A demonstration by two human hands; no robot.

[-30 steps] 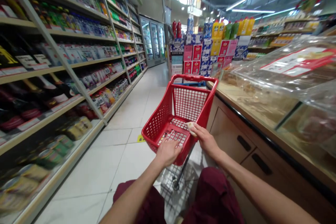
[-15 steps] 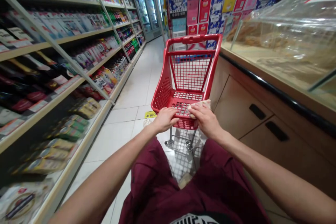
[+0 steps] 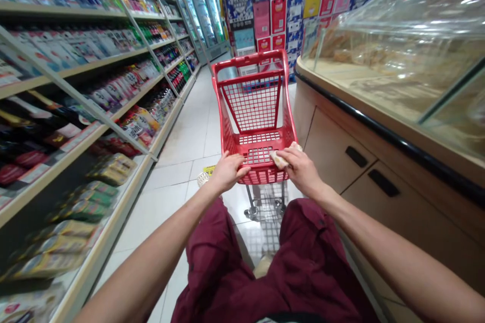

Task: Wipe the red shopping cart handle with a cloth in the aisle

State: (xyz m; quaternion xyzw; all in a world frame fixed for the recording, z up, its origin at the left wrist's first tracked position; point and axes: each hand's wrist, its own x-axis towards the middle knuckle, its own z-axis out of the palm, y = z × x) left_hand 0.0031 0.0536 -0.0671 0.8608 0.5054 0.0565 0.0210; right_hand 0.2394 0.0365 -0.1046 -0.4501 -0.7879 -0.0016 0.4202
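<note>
A red plastic shopping cart (image 3: 260, 138) with grid walls stands upright in front of my knees. My left hand (image 3: 228, 172) is closed over the left corner of its near rim, thumb stretched along the rim. At the near right corner, my right hand (image 3: 302, 167) presses down a pale, crumpled cloth (image 3: 279, 159), which sticks out on both sides of the fingers. The part of the cloth under the palm is hidden. No goods show in the cart's basket.
Shelves (image 3: 94, 65) of bottles and packets line the left side. On the right runs a wooden counter (image 3: 337, 146) with a clear display cover. Stacked drink boxes (image 3: 278, 15) stand beyond the cart, and glass-door fridges (image 3: 200, 5) at the back. A yellow floor sticker (image 3: 209, 168) lies left of the cart.
The cart has turned and now stands straighter and further left in view. My right hand has shifted along the rim to the right corner, with the cloth. My left hand stays on the rim.
</note>
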